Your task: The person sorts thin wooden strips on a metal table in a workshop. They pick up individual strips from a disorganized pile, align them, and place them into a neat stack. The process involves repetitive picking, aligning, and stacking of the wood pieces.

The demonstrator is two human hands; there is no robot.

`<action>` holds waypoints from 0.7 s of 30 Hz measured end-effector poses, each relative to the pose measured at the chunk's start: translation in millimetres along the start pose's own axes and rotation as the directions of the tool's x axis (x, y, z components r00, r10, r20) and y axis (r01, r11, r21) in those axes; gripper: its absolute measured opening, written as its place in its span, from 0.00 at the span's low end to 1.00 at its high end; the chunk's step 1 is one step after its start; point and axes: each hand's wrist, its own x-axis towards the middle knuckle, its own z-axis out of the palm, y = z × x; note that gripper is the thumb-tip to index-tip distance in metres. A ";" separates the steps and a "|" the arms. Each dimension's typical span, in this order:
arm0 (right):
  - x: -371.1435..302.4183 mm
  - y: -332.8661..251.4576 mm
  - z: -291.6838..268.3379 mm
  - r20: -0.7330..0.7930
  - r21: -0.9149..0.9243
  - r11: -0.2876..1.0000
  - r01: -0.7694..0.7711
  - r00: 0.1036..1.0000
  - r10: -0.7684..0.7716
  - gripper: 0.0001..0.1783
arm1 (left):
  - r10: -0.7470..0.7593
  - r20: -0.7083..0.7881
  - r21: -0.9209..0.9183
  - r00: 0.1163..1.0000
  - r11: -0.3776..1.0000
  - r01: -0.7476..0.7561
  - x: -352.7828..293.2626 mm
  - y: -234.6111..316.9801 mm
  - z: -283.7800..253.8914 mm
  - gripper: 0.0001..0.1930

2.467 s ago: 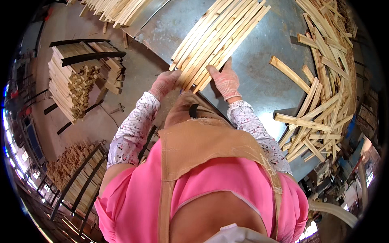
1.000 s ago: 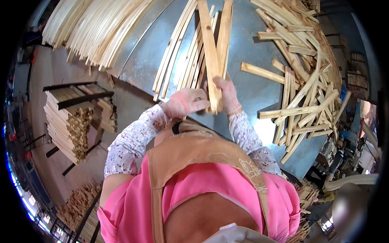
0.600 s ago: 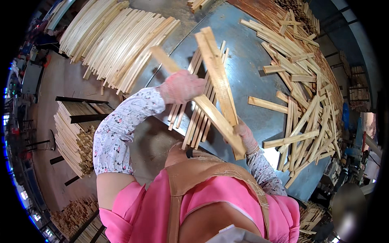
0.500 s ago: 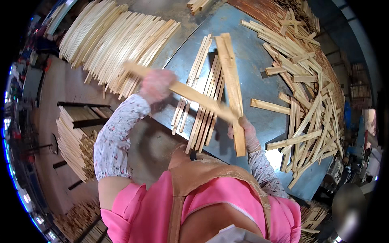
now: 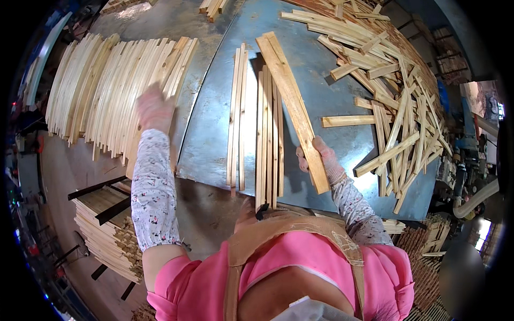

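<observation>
My left hand (image 5: 155, 109), blurred by motion, is over the right part of a long row of pale wooden slats (image 5: 99, 91). A wooden slat (image 5: 172, 60) runs under its fingers, seemingly gripped, its near end jutting past the row. My right hand (image 5: 324, 160) is closed round the near end of a wide wooden slat (image 5: 292, 93), held slantwise above the metal table; a lengthwise line near its far end suggests a second slat with it. Left of that slat, several narrow slats (image 5: 262, 134) and another small group (image 5: 235, 117) lie on the tabletop.
A jumbled heap of slats (image 5: 404, 115) covers the right of the blue-grey metal table (image 5: 214, 107). One loose slat (image 5: 348, 121) points out from it. Below the left edge, stacked slats (image 5: 107, 230) sit on a dark metal rack (image 5: 115, 211). More short pieces (image 5: 214, 8) lie at the back.
My left hand has carried its slat leftward, from across the table to over the row. My right hand keeps its slat, now tilted more to the left at the far end. The view has shifted.
</observation>
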 end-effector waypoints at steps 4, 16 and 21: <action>0.5 -15.7 25.1 0.043 -0.276 0.956 -0.103 0.992 0.120 0.43 | 0.717 -0.218 -0.208 0.662 0.629 -0.749 -8.1 118.0 -48.3 0.32; 4.7 33.7 -38.6 -0.079 -0.986 0.163 0.018 0.818 -0.570 0.14 | 0.909 0.005 -0.037 0.416 0.416 -0.909 -25.8 109.9 -48.9 0.26; 26.1 82.0 -70.3 0.186 -0.911 -0.410 -0.035 0.853 -0.487 0.14 | 0.749 0.073 0.003 0.659 0.660 -0.751 -18.7 64.8 -23.6 0.31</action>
